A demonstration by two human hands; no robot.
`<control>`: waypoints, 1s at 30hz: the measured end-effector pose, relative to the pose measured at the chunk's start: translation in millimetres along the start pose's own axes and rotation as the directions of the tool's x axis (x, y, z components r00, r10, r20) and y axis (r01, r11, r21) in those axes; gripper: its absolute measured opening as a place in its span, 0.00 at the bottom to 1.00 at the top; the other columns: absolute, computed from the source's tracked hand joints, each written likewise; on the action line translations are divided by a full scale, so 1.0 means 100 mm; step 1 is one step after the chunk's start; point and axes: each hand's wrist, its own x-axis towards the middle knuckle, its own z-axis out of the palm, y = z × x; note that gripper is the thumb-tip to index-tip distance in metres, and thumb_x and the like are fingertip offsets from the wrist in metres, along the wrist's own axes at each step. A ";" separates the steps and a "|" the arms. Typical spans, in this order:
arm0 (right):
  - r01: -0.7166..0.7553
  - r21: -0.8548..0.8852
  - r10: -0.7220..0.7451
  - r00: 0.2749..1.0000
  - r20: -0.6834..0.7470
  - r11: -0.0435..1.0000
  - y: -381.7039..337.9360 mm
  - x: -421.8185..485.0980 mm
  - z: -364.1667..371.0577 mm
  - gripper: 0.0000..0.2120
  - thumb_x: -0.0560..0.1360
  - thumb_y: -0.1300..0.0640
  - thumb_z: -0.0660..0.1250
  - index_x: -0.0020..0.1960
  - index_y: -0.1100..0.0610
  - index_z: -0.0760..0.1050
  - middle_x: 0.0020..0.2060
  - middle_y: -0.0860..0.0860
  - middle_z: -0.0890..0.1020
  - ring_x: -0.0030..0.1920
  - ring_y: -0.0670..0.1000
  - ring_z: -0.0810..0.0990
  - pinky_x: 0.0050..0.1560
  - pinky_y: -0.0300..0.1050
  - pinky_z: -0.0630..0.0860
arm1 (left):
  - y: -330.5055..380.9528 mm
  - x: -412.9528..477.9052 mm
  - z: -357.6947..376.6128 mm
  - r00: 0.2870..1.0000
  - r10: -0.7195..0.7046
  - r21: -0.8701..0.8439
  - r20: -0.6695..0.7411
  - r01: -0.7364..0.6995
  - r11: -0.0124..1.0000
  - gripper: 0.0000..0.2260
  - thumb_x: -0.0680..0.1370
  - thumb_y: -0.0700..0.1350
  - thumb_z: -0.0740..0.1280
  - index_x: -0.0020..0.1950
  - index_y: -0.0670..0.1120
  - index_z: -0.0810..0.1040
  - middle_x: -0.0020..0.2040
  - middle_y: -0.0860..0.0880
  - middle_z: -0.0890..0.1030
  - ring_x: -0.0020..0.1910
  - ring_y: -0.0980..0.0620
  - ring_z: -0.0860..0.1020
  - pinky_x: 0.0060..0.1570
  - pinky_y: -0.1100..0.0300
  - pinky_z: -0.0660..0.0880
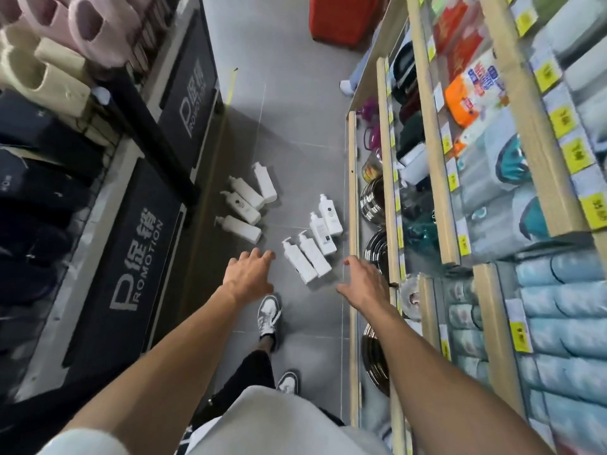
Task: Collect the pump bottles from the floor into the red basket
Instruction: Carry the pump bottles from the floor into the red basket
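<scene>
A: Which step is the person doing now?

B: I think it is the very beginning, the reach. Both arms are stretching down toward the pump bottles (pixel 279 224), which are lying on the grey floor (pixel 295 110) in the middle of the frame. Nothing is collected yet, as far as I can see.

A: And the hands?

B: The left hand (pixel 249 274) and the right hand (pixel 361 280) are both empty, with the fingers (pixel 262 254) spreading open. They are hovering on each side of the nearest pair of bottles (pixel 307 259), not touching them.

A: How are the bottles lying?

B: All flat on their sides. Four are making a group left of centre and four a group right of centre. Their long axes are running from lower right to upper left, and the pump heads are pointing to the upper left of the frame.

A: What is the next move asking for?

B: Probably lowering the hands, closing around a bottle body across its long axis, then carrying it to the red basket (pixel 341 18), which is standing well apart at the top of the frame.
</scene>
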 end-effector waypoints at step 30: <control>-0.060 -0.006 0.058 0.942 0.330 0.998 0.81 4.20 2.35 0.27 0.77 0.47 0.72 0.72 0.51 0.68 0.67 0.51 0.75 0.68 0.54 0.72 0.67 0.51 0.69 | 0.08 3.97 2.53 0.830 -0.350 -0.527 0.435 0.549 0.648 0.30 0.73 0.55 0.75 0.72 0.52 0.68 0.68 0.45 0.74 0.65 0.43 0.75 0.66 0.49 0.71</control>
